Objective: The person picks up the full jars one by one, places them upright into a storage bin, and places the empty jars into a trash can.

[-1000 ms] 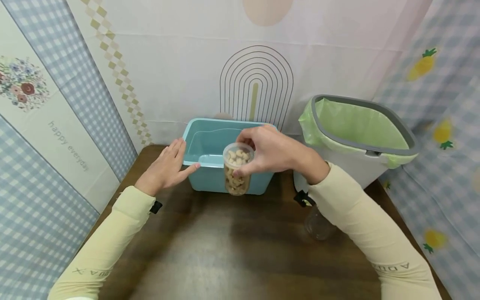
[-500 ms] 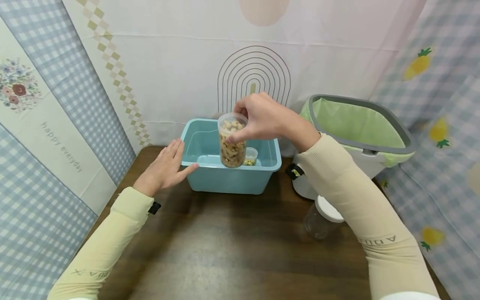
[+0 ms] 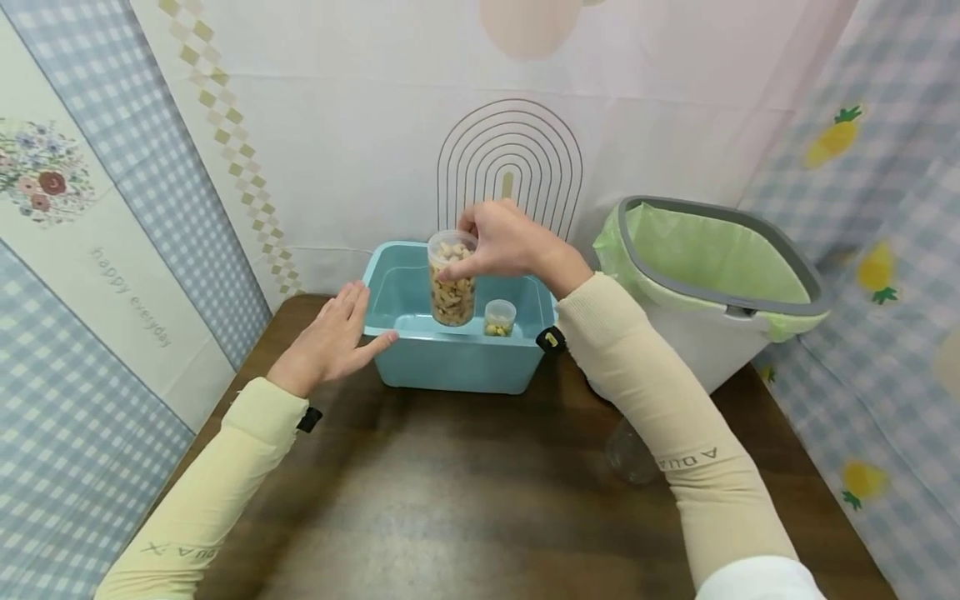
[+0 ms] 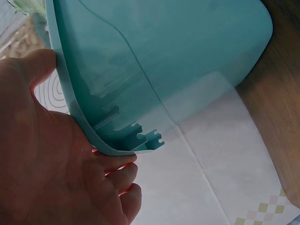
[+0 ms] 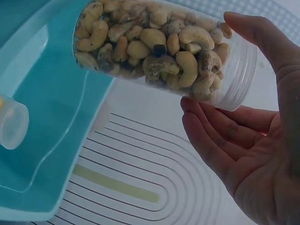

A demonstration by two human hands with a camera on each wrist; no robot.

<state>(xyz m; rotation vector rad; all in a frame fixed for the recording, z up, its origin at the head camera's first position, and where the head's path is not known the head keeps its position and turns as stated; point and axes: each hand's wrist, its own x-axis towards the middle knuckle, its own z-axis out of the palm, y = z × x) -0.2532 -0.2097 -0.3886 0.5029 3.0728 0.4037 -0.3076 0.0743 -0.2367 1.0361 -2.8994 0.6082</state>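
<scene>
Cashew jar (image 3: 452, 280), a clear plastic tub with no lid on it, had travelled in the last second from in front of the teal bin (image 3: 457, 367) to a spot above the bin's open top, its base just over the near rim. A second before, it hung low against the bin's front wall; half a second before, it had been lifted over the rim; at this moment it sat a little further left and deeper over the opening. The right hand (image 3: 504, 242) held it from above, fingers (image 5: 206, 136) curled round the mouth end and pinching the rim, the jar upright in the head view and full of nuts (image 5: 154, 40). Judging from that path, the jar was on its way down into the bin and was near the point of being set there, though it had not yet touched the floor.

Inside the bin a small lidded cup (image 3: 499, 317) stood to the right of the jar, apart from it. The left hand (image 3: 332, 340) had scarcely shifted: its fingers (image 4: 119, 176) lay straight and loosely together against the bin's left outer corner, steadying it on the tabletop (image 3: 465, 492). An empty clear jar (image 3: 626, 454) lay partly hidden under the right sleeve, and a green-lined waste bin (image 3: 716, 283) stood to the right.
</scene>
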